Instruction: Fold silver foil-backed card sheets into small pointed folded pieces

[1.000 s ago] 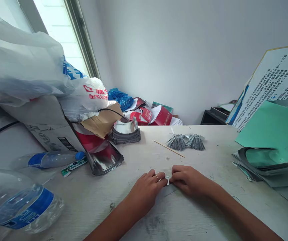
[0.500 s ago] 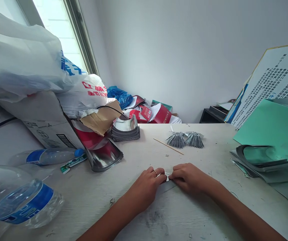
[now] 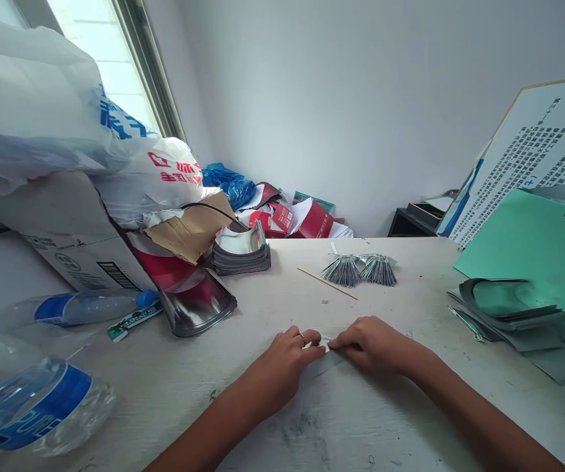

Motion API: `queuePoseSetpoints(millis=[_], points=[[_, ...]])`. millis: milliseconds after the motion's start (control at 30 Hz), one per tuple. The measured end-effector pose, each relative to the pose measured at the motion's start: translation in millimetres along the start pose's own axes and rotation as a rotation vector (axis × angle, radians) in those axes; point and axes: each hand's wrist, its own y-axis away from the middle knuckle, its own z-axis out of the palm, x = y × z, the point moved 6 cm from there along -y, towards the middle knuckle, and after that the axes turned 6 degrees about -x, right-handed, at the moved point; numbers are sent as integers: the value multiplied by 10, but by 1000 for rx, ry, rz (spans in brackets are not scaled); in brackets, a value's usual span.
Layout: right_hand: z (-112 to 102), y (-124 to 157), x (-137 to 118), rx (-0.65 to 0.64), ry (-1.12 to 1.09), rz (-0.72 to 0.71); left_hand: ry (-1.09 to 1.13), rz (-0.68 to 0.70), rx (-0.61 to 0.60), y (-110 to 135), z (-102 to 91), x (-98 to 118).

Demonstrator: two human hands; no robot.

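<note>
Two hands on this table: left hand and right hand nearly touching, fingertips of both pinched on a thin foil strip. Anything change from a second ago?

Honestly, not much! Same pinch, and the strip's still between them, its free end lying on the table. Mostly the view has drifted, so nothing shows the hands letting go.

What's around them?

Closest, a water bottle off to the left. Further up sit fanned bundles of metal strips with a wooden stick just beside them, and a stack of curved foil pieces. Over on the right, a looser foil pile leans against a green folder.

And the back?

Cardboard box under a plastic bag, then a heap of red packaging.
</note>
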Motion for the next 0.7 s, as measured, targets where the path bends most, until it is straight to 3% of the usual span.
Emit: queuePoseSetpoints(millis=[233,433,700], points=[[-21,81,144,-103,-229,88,-73,-114,-57,-28,-56,48],[-53,192,211,-142,-224,174,-86,-182,-125,-38,-77,-3],[-86,255,281,-131,-218,254,-147,-177,-98,-1,-73,6]])
